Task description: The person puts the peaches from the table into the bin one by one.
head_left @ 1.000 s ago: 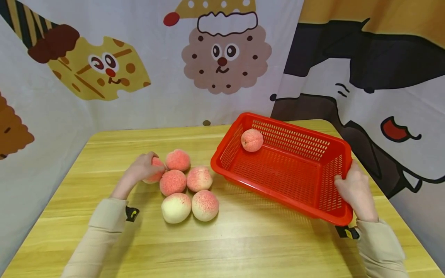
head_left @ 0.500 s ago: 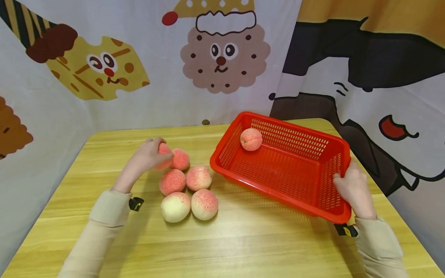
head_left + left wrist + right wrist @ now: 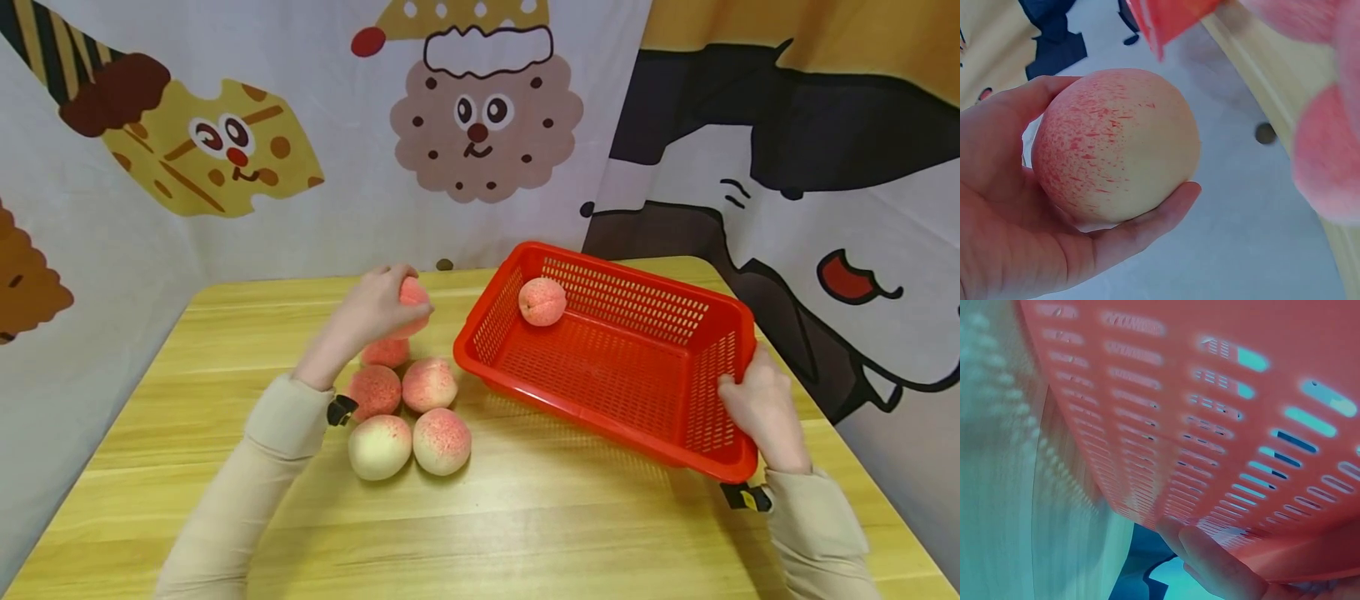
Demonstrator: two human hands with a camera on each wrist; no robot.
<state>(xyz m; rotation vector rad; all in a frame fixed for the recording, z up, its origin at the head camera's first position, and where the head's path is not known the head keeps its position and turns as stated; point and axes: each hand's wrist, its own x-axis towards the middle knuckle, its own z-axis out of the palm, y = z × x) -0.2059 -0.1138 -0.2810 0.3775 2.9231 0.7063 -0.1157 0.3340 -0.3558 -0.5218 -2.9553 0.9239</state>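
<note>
Holding a peach (image 3: pixel 1116 147) in the left hand (image 3: pixel 371 307), someone gripped the red basket (image 3: pixel 600 429)'s end with the right hand (image 3: pixel 765 408).
I counted seven peaches: that one held above the wooden table (image 3: pixel 480 533), five (image 3: pixel 430 385) on it, one (image 3: pixel 542 302) inside the basket's far left corner. A cartoon curtain (image 3: pixel 352 237) hung behind. Only the left wrist view showed the held peach's pale side; only the right wrist's, fingers (image 3: pixel 1210 556) outside the slotted wall.

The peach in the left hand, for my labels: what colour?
The peach is pink and cream with red flecks; clearest in left wrist view.
</note>
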